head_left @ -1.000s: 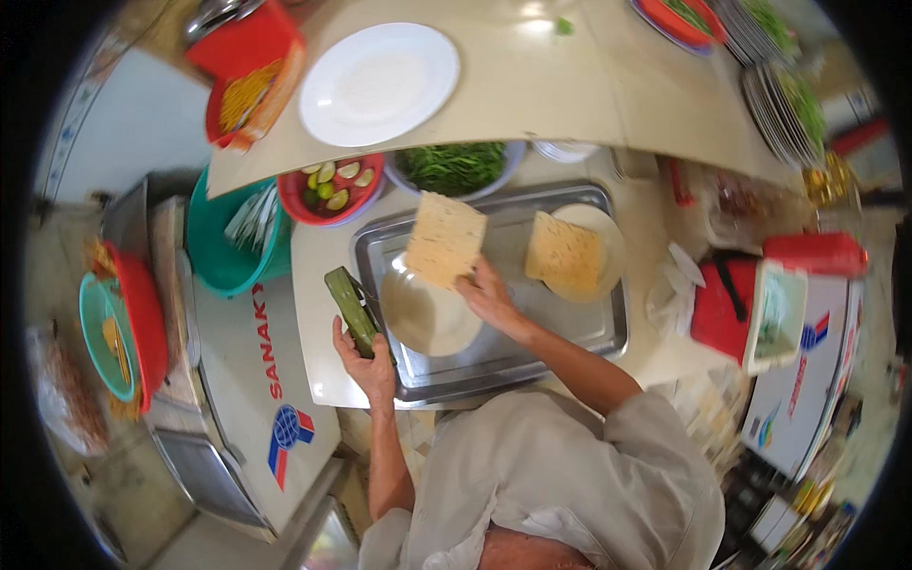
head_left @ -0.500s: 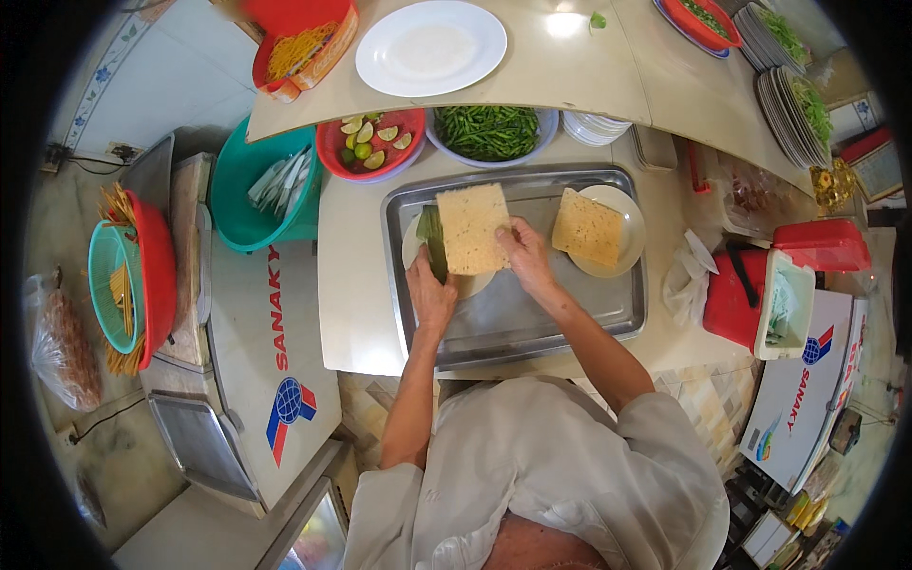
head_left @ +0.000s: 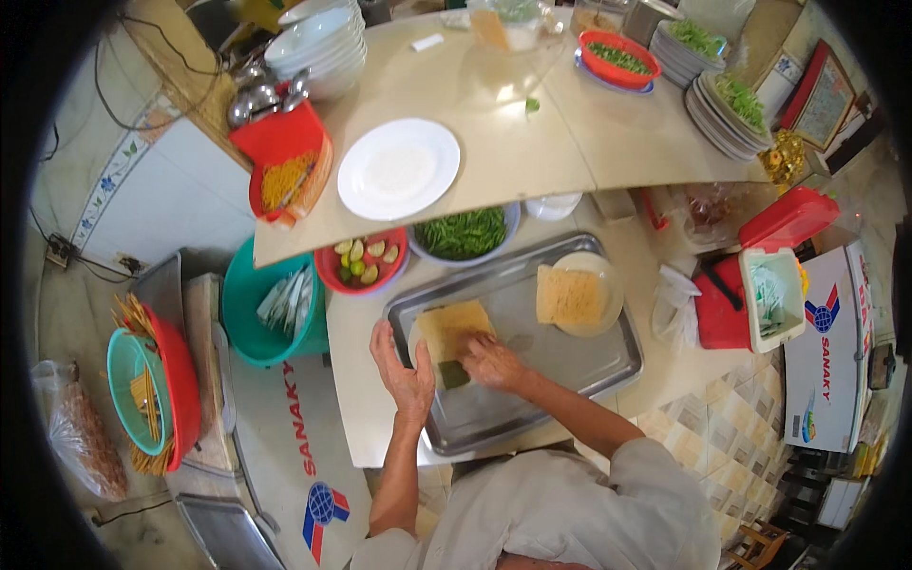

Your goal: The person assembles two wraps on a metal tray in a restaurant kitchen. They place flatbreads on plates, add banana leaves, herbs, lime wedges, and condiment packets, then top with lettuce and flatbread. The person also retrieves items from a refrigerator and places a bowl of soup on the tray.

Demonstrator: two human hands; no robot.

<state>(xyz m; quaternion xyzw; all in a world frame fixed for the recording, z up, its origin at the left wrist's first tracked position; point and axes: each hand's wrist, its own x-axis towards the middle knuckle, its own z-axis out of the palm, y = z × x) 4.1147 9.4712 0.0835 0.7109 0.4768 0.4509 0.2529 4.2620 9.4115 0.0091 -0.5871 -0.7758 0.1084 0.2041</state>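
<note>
A tan, speckled square sheet, like a cracker (head_left: 451, 323), lies low over the left part of a metal tray (head_left: 518, 399). A dark green leaf piece (head_left: 455, 373) shows at its near edge. My right hand (head_left: 496, 364) is at the sheet's near right edge, fingers bent together and slightly blurred; what they hold, if anything, is hidden. My left hand (head_left: 404, 370) is raised beside the sheet's left edge, fingers stretched and thumb apart, holding nothing. A second tan square (head_left: 568, 294) rests on a pale round plate (head_left: 608, 309) at the tray's right.
Behind the tray stand a red bowl of cut limes (head_left: 359, 261) and a bowl of green chillies (head_left: 463, 235). A raised shelf (head_left: 513, 161) with a white oval plate (head_left: 399, 169) overhangs them. A teal tub (head_left: 275, 304) is left; a red cooler (head_left: 727, 304) stands right.
The held square sheet has come down onto the tray's left side, with the leaf at its near edge. My left hand has let go of the leaf and opened. The view has shifted.
</note>
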